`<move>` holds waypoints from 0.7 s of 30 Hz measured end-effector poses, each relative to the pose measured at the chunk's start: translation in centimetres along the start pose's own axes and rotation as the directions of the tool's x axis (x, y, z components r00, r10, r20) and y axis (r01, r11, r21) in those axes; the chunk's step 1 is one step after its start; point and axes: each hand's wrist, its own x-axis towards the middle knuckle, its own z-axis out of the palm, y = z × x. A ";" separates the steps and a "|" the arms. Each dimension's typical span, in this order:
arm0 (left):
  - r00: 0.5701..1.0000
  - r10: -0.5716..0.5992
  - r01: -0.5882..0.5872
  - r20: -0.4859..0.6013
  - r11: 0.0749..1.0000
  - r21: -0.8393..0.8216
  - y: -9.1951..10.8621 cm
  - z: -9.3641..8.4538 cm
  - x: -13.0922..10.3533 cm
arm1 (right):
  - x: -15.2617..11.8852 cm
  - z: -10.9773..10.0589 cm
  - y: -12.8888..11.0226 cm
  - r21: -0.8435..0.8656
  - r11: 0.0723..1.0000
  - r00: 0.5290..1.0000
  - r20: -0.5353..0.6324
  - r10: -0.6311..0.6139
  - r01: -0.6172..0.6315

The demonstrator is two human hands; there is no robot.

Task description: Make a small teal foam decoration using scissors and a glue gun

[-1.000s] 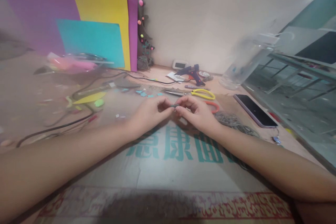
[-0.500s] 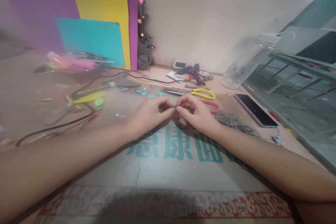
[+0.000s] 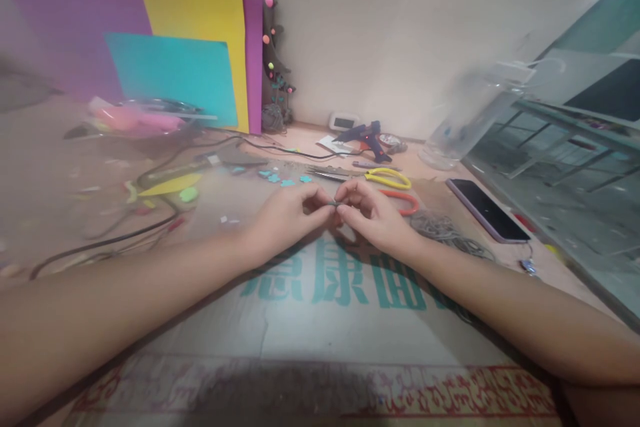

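Observation:
My left hand (image 3: pixel 300 213) and my right hand (image 3: pixel 373 213) meet fingertip to fingertip above the printed cardboard sheet (image 3: pixel 320 333). Each pinches one side of a small dark grey-green piece (image 3: pixel 335 203), mostly covered by the fingers and too small to name. Just beyond the hands lie yellow-handled scissors (image 3: pixel 387 179) and several small teal foam cutouts (image 3: pixel 287 183). An orange handle (image 3: pixel 404 203) shows beside my right hand; the rest of that tool is hidden. A tangle of grey cord (image 3: pixel 447 235) lies by my right wrist.
A dark glue gun (image 3: pixel 370 140) with a red light stands at the back, its cable (image 3: pixel 200 143) running left. At right are a phone (image 3: pixel 487 210) and a clear plastic jug (image 3: pixel 465 120). Purple, yellow and teal sheets (image 3: pixel 175 77) lean against the wall at left.
Both hands stay in nearly the same place, still pinching the small piece. Slightly more of it shows between the fingertips now.

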 end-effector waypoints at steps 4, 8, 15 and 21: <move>1.000 -0.027 0.026 -0.011 0.999 -0.031 0.1 -0.1 0.1 | -0.1 0.0 -0.1 0.007 1.000 1.000 0.017 -0.001 0.001; 0.996 -0.086 0.083 -0.024 0.993 -0.085 -0.5 0.0 0.3 | 0.0 -0.1 -0.1 0.029 0.999 0.999 -0.039 0.017 -0.015; 0.981 -0.191 0.189 0.016 0.956 -0.223 -1.2 0.1 0.7 | 0.4 -0.7 0.5 -0.032 0.997 0.959 -0.272 -0.082 0.076; 0.976 -0.215 0.214 0.021 0.949 -0.231 -0.8 0.0 0.7 | 0.4 -0.7 0.0 -0.069 0.998 0.965 -0.262 -0.008 -0.010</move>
